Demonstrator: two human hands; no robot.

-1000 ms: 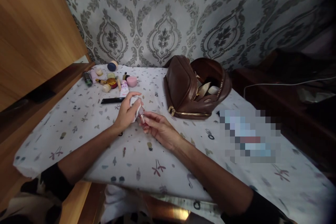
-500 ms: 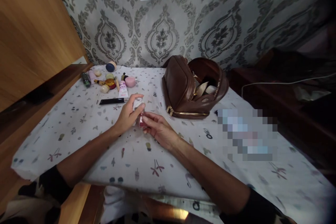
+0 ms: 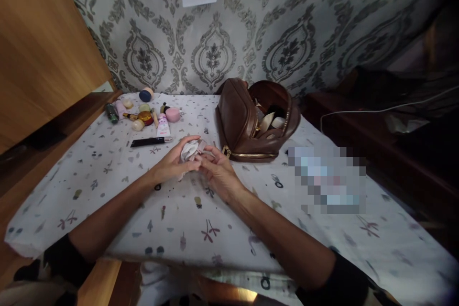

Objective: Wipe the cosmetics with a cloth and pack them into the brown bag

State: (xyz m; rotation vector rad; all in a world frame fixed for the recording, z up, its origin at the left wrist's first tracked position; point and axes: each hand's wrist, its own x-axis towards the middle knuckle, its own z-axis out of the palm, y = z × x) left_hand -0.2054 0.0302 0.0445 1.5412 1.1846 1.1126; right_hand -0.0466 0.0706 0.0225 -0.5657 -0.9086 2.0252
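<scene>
Above the middle of the patterned white cloth, my two hands meet. My left hand (image 3: 178, 161) is closed round a crumpled white cloth or tissue (image 3: 190, 149). My right hand (image 3: 220, 172) has its fingers curled at the right side of that tissue, round a small bottle (image 3: 201, 147) that is mostly hidden by the fingers and tissue. A black tube (image 3: 147, 142) lies to the left of my hands, near a white and pink tube (image 3: 163, 125). Just beyond my right hand stands an open brown bag (image 3: 234, 119) with things inside.
Several jars and bottles, among them a pink jar (image 3: 172, 114) and a dark green bottle (image 3: 111, 113), sit at the back left. A pixelated object (image 3: 326, 179) lies on the right. Wooden furniture (image 3: 46, 52) borders the left side; a white cable (image 3: 380, 111) runs at the right.
The small bottle with red in it, plainly visible before, is now turned and mostly covered by the tissue and fingers. My hands have closed together round it. The view has shifted slightly.
</scene>
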